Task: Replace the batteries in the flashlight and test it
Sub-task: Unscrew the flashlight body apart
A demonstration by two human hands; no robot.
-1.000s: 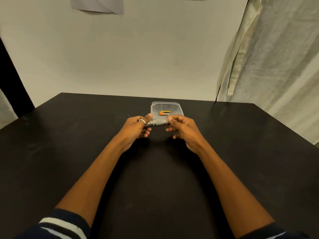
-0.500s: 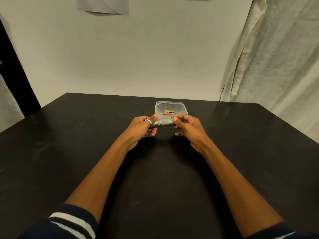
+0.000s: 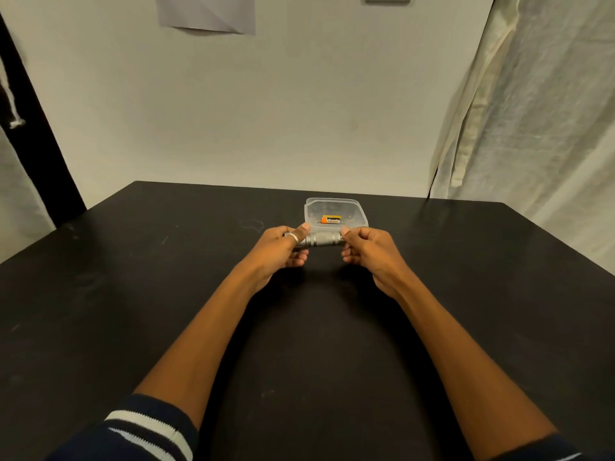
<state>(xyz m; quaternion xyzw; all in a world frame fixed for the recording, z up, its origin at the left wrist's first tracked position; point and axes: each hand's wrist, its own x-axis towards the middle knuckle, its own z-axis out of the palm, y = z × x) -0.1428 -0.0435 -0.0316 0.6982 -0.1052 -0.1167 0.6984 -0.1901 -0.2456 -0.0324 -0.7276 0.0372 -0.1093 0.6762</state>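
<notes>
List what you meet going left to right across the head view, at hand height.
left hand → flashlight → right hand → curtain

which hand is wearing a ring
The left hand, gripping one end of the flashlight, wears a silver ring on one finger; the right hand, at the other end, shows none.

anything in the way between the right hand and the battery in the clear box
Nothing loose lies between. The battery sits in the clear box, right behind the flashlight that both the left hand and right hand hold; a lid can't be told.
</notes>
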